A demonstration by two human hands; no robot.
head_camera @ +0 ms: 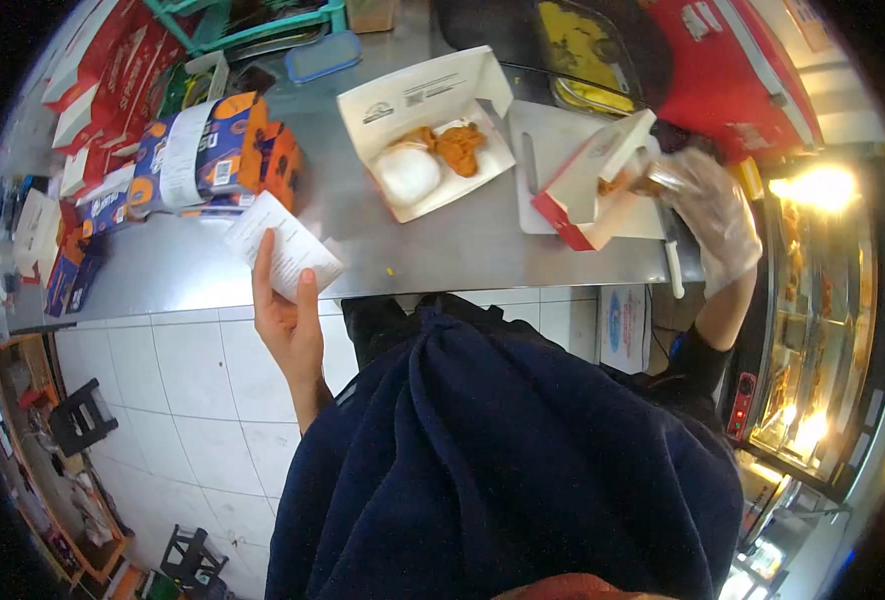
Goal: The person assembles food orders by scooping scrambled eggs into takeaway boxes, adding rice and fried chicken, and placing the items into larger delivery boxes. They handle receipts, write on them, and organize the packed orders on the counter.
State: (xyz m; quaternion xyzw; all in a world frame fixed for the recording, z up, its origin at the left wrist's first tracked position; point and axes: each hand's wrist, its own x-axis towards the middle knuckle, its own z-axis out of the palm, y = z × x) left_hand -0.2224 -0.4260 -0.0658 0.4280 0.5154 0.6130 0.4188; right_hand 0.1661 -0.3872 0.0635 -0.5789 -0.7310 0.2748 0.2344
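Observation:
My left hand (286,326) holds a printed white paper slip (281,244) between thumb and fingers, over the counter's front edge. My right hand (694,199) wears a clear plastic glove and reaches into a red and white cardboard food box (581,199). A piece of fried food (611,184) shows in that box by my fingertips; blur hides whether I grip it. This box stands tilted on a white cutting board (526,142). Left of it, an open cardboard box (427,79) contains a white mound of what looks like rice (409,174) and fried chicken (460,148).
Blue and orange printed boxes (221,150) banded with white paper stand at the left, near stacked red cartons (124,90). A white-handled knife (673,270) juts over the counter edge. A lit food warmer (817,300) is at the right. A tray of yellow food (581,45) lies behind.

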